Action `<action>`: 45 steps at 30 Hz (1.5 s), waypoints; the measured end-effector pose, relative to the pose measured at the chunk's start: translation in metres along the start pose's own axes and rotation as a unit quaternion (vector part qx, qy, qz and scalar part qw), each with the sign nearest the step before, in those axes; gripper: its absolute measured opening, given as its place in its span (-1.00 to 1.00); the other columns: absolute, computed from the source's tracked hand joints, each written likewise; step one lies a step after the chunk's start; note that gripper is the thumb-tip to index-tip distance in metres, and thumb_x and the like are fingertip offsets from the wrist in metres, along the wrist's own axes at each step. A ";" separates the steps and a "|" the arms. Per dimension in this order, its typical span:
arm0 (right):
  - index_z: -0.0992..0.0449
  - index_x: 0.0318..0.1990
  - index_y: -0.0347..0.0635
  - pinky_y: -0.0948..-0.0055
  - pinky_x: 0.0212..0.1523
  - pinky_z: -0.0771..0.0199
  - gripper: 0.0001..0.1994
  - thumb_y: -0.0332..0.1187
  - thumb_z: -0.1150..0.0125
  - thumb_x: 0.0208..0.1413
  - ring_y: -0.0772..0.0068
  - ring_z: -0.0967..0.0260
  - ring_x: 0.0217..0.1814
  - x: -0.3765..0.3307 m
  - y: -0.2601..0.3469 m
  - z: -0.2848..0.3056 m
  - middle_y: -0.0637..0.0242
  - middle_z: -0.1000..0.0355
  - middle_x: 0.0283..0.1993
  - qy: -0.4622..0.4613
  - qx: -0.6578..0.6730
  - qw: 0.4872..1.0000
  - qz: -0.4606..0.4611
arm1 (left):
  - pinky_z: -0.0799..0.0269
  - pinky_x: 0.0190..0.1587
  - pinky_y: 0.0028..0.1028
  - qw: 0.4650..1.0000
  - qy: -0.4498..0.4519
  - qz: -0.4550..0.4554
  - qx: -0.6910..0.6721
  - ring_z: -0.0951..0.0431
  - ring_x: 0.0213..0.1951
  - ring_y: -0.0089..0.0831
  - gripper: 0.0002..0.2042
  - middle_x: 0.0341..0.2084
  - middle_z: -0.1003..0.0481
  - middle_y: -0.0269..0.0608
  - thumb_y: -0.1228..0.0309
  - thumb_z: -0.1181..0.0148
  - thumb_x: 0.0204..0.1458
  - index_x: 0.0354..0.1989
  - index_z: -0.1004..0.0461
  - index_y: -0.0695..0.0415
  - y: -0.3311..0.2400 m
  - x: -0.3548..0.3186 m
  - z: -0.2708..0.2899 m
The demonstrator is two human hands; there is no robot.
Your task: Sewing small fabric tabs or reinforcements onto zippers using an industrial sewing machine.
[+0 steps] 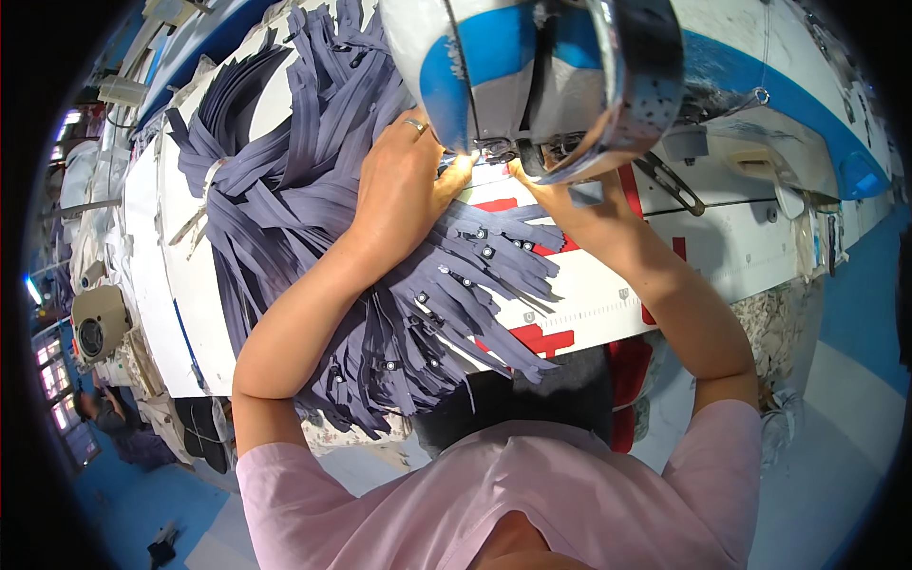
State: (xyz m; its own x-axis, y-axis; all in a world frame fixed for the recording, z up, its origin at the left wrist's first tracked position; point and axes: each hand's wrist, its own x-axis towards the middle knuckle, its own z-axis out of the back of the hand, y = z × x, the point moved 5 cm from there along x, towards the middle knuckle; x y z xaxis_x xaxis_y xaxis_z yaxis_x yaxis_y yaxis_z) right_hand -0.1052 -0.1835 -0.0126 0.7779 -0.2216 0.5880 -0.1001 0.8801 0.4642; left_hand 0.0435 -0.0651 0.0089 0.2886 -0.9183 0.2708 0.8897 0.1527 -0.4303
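Note:
A white and blue sewing machine (513, 66) stands over the table in front of me, its shiny head above the needle area. Both hands meet at that spot, under the machine head. My left hand (404, 185) is closed, thumb and fingers pinched just left of the needle, with a ring on one finger. From the other side reaches my right hand (579, 204), its fingertips pressed together and partly covered by the machine. What either pinches is too small and hidden to name. A big bundle of grey-blue zippers (285, 204) lies beneath and beside my left forearm.
The white table (589, 313) carries red tape (537, 337) and a printed scale along its near edge. A slotted metal arm (670, 185) lies right of the machine head. A beige round-faced device (100, 323) is at the left; another person (119, 423) sits farther back.

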 end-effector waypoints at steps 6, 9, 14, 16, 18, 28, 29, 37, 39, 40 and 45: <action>-0.54 -0.17 -0.16 0.04 -0.10 -0.31 -0.71 -0.51 -0.26 -0.14 -0.09 -0.28 -0.10 0.003 -0.003 -0.009 0.10 -0.38 -0.26 0.005 -0.045 0.999 0.021 | -0.44 -0.06 -0.14 1.000 -0.003 -0.007 -0.001 -0.51 -0.13 0.03 -0.76 -0.22 -0.50 0.04 0.45 -0.31 -0.06 -0.21 -0.51 0.25 0.001 0.001 -0.001; -0.54 -0.16 -0.15 0.04 -0.08 -0.31 -0.71 -0.49 -0.27 -0.13 -0.10 -0.29 -0.09 0.000 -0.005 -0.009 0.10 -0.38 -0.25 0.007 -0.066 0.997 0.032 | -0.44 -0.06 -0.14 1.000 -0.011 -0.022 0.009 -0.51 -0.12 0.03 -0.75 -0.21 -0.50 0.04 0.45 -0.31 -0.06 -0.20 -0.51 0.26 -0.001 0.002 0.001; -0.55 -0.14 -0.13 0.04 -0.06 -0.30 -0.72 -0.46 -0.29 -0.10 -0.10 -0.29 -0.08 0.001 -0.009 -0.016 0.09 -0.40 -0.23 0.011 -0.102 0.994 0.048 | -0.43 -0.06 -0.14 1.000 -0.021 -0.020 0.005 -0.51 -0.12 0.02 -0.75 -0.22 -0.50 0.03 0.46 -0.32 -0.07 -0.20 -0.51 0.25 -0.001 0.001 0.001; -0.55 -0.14 -0.13 0.04 -0.05 -0.30 -0.72 -0.45 -0.30 -0.09 -0.10 -0.29 -0.07 -0.008 -0.002 -0.011 0.09 -0.40 -0.23 0.012 -0.114 0.992 0.058 | -0.43 -0.08 -0.13 0.999 0.016 0.014 0.031 -0.50 -0.14 0.02 -0.75 -0.24 -0.49 0.01 0.46 -0.33 -0.07 -0.22 -0.51 0.26 0.004 -0.002 -0.002; -0.55 -0.14 -0.13 0.04 -0.05 -0.30 -0.72 -0.44 -0.30 -0.08 -0.10 -0.30 -0.07 -0.009 -0.002 -0.011 0.09 -0.41 -0.22 0.011 -0.124 0.990 0.063 | -0.42 -0.09 -0.14 0.999 -0.003 -0.014 0.030 -0.50 -0.16 0.02 -0.76 -0.26 -0.48 0.01 0.45 -0.34 -0.07 -0.24 -0.50 0.28 0.000 0.000 0.000; -0.53 -0.23 -0.19 -0.03 -0.22 -0.32 -0.77 -0.50 -0.22 -0.12 -0.13 -0.38 -0.28 0.006 -0.001 -0.003 0.09 -0.44 -0.40 0.008 -0.048 0.998 0.026 | -0.38 -0.10 -0.17 0.999 0.001 0.006 -0.035 -0.45 -0.16 -0.02 -0.76 -0.28 -0.44 -0.01 0.47 -0.36 -0.13 -0.31 -0.48 0.30 0.006 -0.001 -0.005; -0.53 -0.24 -0.19 -0.02 -0.21 -0.32 -0.78 -0.50 -0.22 -0.13 -0.13 -0.38 -0.27 0.006 -0.001 -0.001 0.07 -0.45 -0.40 0.008 -0.032 0.999 0.015 | -0.38 -0.10 -0.17 1.000 -0.004 -0.003 -0.023 -0.45 -0.15 -0.02 -0.75 -0.28 -0.44 -0.01 0.48 -0.36 -0.14 -0.30 -0.48 0.30 0.006 0.000 -0.005; -0.54 -0.32 -0.23 0.06 -0.10 -0.34 -0.83 -0.49 -0.25 -0.15 -0.11 -0.38 -0.16 0.016 0.013 0.019 0.03 -0.48 -0.32 0.043 0.123 0.985 -0.115 | -0.41 -0.09 -0.13 0.999 0.014 -0.034 -0.003 -0.47 -0.11 0.01 -0.75 -0.20 -0.45 0.03 0.45 -0.30 0.00 -0.18 -0.46 0.29 0.002 -0.003 0.005; -0.54 -0.31 -0.21 0.09 -0.08 -0.34 -0.83 -0.47 -0.29 -0.12 -0.07 -0.38 -0.13 0.014 0.018 0.025 0.08 -0.47 -0.28 0.030 0.051 0.997 -0.058 | -0.42 -0.11 -0.13 0.999 0.023 -0.036 -0.015 -0.47 -0.13 0.02 -0.77 -0.20 -0.45 0.03 0.47 -0.27 0.02 -0.17 -0.45 0.28 -0.001 -0.001 0.012; -0.54 -0.29 -0.20 0.13 -0.06 -0.34 -0.83 -0.44 -0.33 -0.09 -0.04 -0.37 -0.10 0.013 0.025 0.026 0.13 -0.46 -0.25 0.014 -0.023 1.000 0.000 | -0.43 -0.14 -0.12 0.998 0.032 -0.040 -0.028 -0.47 -0.15 0.03 -0.78 -0.19 -0.44 0.04 0.49 -0.24 0.04 -0.15 -0.44 0.26 -0.001 -0.001 0.014; -0.53 -0.21 -0.09 0.14 0.03 -0.33 -0.72 -0.24 -0.46 -0.03 0.06 -0.28 0.01 0.006 0.041 0.024 0.29 -0.47 -0.14 0.137 0.066 0.988 -0.035 | -0.41 -0.25 -0.30 0.928 -0.166 -0.089 0.320 -0.46 -0.26 -0.22 -0.77 -0.28 -0.47 -0.25 0.56 -0.12 -0.16 -0.26 -0.49 0.11 0.009 0.009 0.045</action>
State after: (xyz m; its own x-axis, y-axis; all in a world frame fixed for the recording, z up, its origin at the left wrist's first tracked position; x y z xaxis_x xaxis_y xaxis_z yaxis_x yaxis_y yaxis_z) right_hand -0.1195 -0.1592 0.0262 0.9227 -0.1425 0.3582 -0.1057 0.8001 0.5905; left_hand 0.0699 -0.0552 0.0457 0.1144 -0.8032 0.5846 0.9310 0.2921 0.2191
